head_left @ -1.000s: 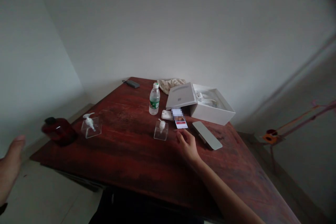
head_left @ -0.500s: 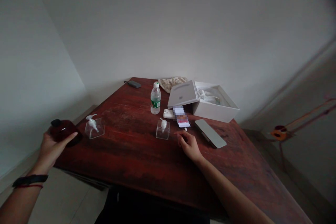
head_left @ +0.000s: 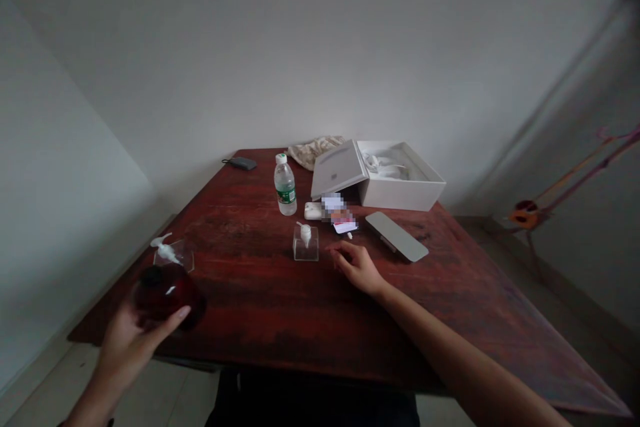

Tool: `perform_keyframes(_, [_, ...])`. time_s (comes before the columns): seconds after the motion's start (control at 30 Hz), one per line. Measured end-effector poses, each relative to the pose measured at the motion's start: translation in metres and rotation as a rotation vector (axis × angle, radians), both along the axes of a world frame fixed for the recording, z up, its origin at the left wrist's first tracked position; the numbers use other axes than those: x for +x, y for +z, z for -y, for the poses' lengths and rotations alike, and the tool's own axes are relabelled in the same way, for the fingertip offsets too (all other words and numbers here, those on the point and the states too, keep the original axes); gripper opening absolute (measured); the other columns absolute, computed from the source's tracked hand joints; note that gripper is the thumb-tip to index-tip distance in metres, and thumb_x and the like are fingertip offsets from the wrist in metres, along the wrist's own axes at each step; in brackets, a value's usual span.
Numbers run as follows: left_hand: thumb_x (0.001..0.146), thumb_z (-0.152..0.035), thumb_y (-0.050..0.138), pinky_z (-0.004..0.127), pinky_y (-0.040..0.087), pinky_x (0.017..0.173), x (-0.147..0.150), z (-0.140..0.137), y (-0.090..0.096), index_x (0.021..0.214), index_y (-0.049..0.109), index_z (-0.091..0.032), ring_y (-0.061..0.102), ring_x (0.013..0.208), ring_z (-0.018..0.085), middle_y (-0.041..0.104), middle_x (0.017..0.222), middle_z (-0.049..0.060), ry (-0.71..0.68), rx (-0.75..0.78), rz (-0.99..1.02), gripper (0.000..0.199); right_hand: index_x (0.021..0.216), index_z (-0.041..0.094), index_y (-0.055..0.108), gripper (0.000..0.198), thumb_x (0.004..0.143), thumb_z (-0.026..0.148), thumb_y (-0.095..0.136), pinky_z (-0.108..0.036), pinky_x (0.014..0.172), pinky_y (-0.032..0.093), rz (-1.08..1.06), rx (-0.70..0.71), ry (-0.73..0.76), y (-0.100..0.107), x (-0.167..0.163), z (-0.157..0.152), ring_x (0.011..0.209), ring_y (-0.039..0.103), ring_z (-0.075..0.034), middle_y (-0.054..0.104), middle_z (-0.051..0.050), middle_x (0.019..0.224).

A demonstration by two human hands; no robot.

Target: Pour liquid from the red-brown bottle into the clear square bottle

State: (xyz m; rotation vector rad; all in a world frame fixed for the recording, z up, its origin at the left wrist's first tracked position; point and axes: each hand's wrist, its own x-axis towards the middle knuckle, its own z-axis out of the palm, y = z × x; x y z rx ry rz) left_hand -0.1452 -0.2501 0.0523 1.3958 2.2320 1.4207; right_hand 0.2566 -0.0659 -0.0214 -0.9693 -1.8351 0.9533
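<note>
My left hand (head_left: 133, 333) is wrapped round a dark red-brown, see-through bottle (head_left: 173, 297) with a black cap, over the table's left front part. Just behind that bottle stands a clear square bottle with a white pump top (head_left: 167, 250), partly hidden by it. A second clear square pump bottle (head_left: 306, 247) stands near the middle of the table. To its right my right hand (head_left: 357, 268) rests on the tabletop, fingers loosely bent and somewhat apart, with nothing seen in them. A small white piece (head_left: 349, 235) lies just beyond its knuckles.
Behind stand a water bottle (head_left: 285, 190) and an open white box (head_left: 403, 193) with its lid (head_left: 340, 170) leaning on it. A phone (head_left: 345, 227), a white case (head_left: 313, 211), a flat grey device (head_left: 397, 237), a cloth (head_left: 315, 150) and a dark grey object (head_left: 243, 163) lie around.
My left hand has brought the dark bottle rightward and nearer to me, in front of the left pump bottle. My right hand stays at about the same spot. The view has shifted slightly.
</note>
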Motion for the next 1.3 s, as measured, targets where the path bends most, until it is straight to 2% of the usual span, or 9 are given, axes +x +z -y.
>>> perform_keyframes(0.1, [0.06,-0.05,0.09,0.044,0.068,0.086,0.044,-0.023,-0.015,0.116,0.067,-0.02,0.081,0.095,0.033,0.082,0.107,0.009,-0.255,-0.042,0.182,0.067,0.101,0.017,0.074,0.037,0.101,0.048,0.055,-0.028,0.059,0.045,0.023,0.023,0.021,0.005,0.0,0.001,0.062,0.058,-0.016,0.068,-0.002,0.072])
perform_keyframes(0.23, [0.07,-0.04,0.088,0.051,0.058,0.108,0.1,-0.051,-0.024,0.128,0.061,-0.018,0.075,0.115,0.034,0.077,0.124,0.013,-0.435,0.013,0.153,0.068,0.084,0.017,0.068,0.045,0.103,0.055,0.051,-0.027,0.058,0.041,0.053,0.074,0.029,0.022,0.001,0.008,0.061,0.054,-0.014,0.063,-0.001,0.069])
perform_keyframes(0.37, [0.077,-0.031,0.087,0.051,0.055,0.11,0.139,-0.064,-0.018,0.139,0.055,-0.021,0.072,0.121,0.032,0.072,0.133,0.013,-0.694,0.0,0.134,0.07,0.063,0.02,0.052,0.057,0.101,0.062,0.055,-0.027,0.054,0.03,0.12,0.143,0.119,0.061,-0.004,0.026,0.056,0.043,-0.011,0.05,0.002,0.058])
perform_keyframes(0.47, [0.076,-0.024,0.088,0.051,0.052,0.113,0.156,-0.067,-0.013,0.14,0.055,-0.024,0.068,0.126,0.033,0.068,0.138,0.013,-0.794,-0.008,0.092,0.072,0.068,0.02,0.056,0.052,0.099,0.062,0.059,-0.029,0.057,0.031,0.276,0.29,0.227,0.101,-0.016,0.044,0.058,0.046,-0.012,0.057,0.001,0.063])
perform_keyframes(0.53, [0.075,-0.022,0.089,0.05,0.052,0.113,0.162,-0.068,-0.011,0.14,0.055,-0.025,0.067,0.127,0.033,0.068,0.139,0.013,-0.829,-0.015,0.086,0.072,0.07,0.02,0.061,0.05,0.097,0.062,0.063,-0.031,0.055,0.027,0.508,0.433,0.146,0.123,-0.026,0.055,0.056,0.047,-0.013,0.06,-0.002,0.064])
perform_keyframes(0.7, [0.076,-0.025,0.089,0.05,0.051,0.113,0.168,-0.069,0.001,0.141,0.054,-0.026,0.066,0.129,0.034,0.068,0.14,0.013,-0.856,0.022,0.123,0.074,0.064,0.022,0.067,0.054,0.096,0.066,0.062,-0.031,0.049,0.03,0.805,0.499,-0.201,0.149,-0.045,0.062,0.048,0.05,-0.016,0.057,-0.005,0.054])
perform_keyframes(0.9, [0.077,-0.023,0.085,0.039,0.057,0.099,0.166,-0.07,0.023,0.134,0.057,-0.024,0.074,0.112,0.027,0.075,0.126,0.007,-0.99,0.039,0.222,0.063,0.069,0.022,0.068,0.045,0.101,0.053,0.062,-0.033,0.058,0.036,0.909,0.521,-0.052,0.173,-0.047,0.053,0.061,0.059,-0.019,0.066,-0.008,0.068])
perform_keyframes(1.13, [0.073,-0.025,0.088,0.039,0.056,0.096,0.161,-0.071,0.012,0.128,0.061,-0.022,0.074,0.109,0.028,0.077,0.123,0.007,-1.06,-0.009,0.287,0.061,0.111,0.021,0.065,0.011,0.102,0.026,0.06,-0.03,0.071,0.045,0.777,0.431,0.361,0.18,-0.025,0.065,0.085,0.066,-0.018,0.073,-0.004,0.099])
perform_keyframes(1.3, [0.073,-0.023,0.088,0.04,0.056,0.097,0.169,-0.078,0.007,0.127,0.062,-0.023,0.073,0.112,0.029,0.076,0.124,0.007,-1.11,0.001,0.33,0.06,0.1,0.021,0.07,0.017,0.095,0.037,0.072,-0.03,0.06,0.036,0.825,0.438,0.174,0.172,-0.028,0.064,0.067,0.062,-0.017,0.072,-0.003,0.08])
